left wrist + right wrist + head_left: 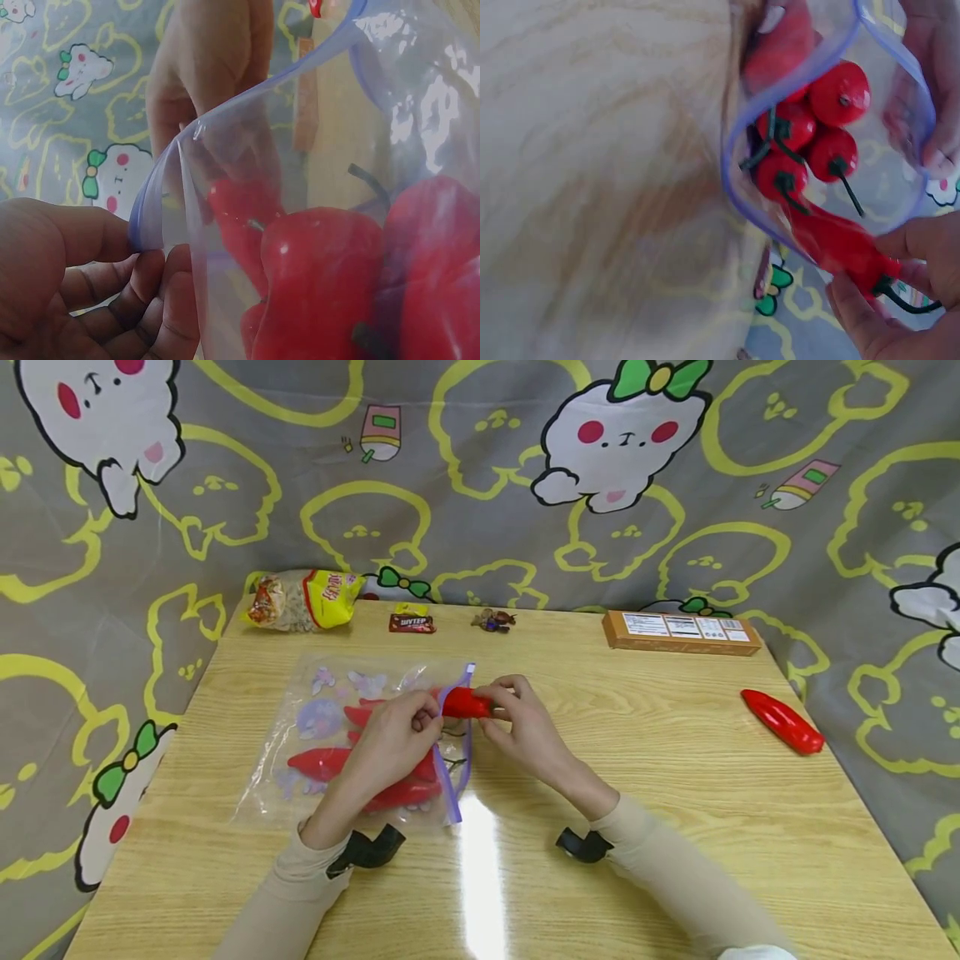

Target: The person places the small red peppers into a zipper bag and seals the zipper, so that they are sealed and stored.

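"Where do we find the red pepper (455, 702) that the right hand (528, 731) holds?"

"We see it across the mouth of the clear bag (451, 793), tip inside and stem end out, left of the counter's (675, 860) middle. Thumb and fingers pinch it near the stem."

"And the left hand (393, 735)?"

"Its thumb and forefinger grip the bag's purple rim, the other fingers curled. Inside the bag we make out several more red peppers (405, 793)."

"What do we have farther out?"

"A loose pepper (783, 722) lies near the counter's right edge. Along the far edge we find a snack bag (303, 602) at the left corner, a wrapped bar (412, 623), some small dark pieces (494, 621), and an orange box (681, 633) toward the right corner."
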A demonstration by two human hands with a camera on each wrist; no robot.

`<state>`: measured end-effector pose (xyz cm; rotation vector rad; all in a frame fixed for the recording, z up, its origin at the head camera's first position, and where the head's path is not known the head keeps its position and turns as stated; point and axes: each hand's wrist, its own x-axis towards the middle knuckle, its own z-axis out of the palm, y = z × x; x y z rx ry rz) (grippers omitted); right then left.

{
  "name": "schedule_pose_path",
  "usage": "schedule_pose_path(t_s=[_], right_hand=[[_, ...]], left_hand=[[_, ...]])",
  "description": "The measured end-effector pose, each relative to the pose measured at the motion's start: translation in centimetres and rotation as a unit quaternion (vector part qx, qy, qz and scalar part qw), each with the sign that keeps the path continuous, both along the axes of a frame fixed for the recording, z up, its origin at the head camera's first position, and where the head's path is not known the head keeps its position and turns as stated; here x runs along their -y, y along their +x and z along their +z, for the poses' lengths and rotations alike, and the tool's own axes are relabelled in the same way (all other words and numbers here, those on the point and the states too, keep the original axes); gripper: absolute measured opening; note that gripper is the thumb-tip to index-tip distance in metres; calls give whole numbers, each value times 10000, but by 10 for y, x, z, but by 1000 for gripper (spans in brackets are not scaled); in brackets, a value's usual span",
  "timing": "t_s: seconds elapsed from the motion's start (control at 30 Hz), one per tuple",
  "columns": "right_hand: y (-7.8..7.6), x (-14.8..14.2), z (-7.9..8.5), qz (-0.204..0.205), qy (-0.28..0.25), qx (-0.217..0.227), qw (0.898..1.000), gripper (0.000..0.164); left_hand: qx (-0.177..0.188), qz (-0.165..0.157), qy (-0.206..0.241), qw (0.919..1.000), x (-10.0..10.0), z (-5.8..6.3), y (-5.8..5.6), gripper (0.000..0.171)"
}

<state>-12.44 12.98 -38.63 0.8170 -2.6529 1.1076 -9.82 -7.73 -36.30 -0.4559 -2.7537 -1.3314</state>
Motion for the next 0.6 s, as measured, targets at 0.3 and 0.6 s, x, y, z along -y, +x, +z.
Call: schedule_pose_path(t_s=[0.3,0.6], right_hand=[[-7,17,-14,-141,202,-687,9973,21],[-9,28,-20,159,551,-1092,9924,21]], left_hand=[[-24,41,-9,10000,-1,1,-1,3],[-107,53,-26,9999,0,1,-1,3]])
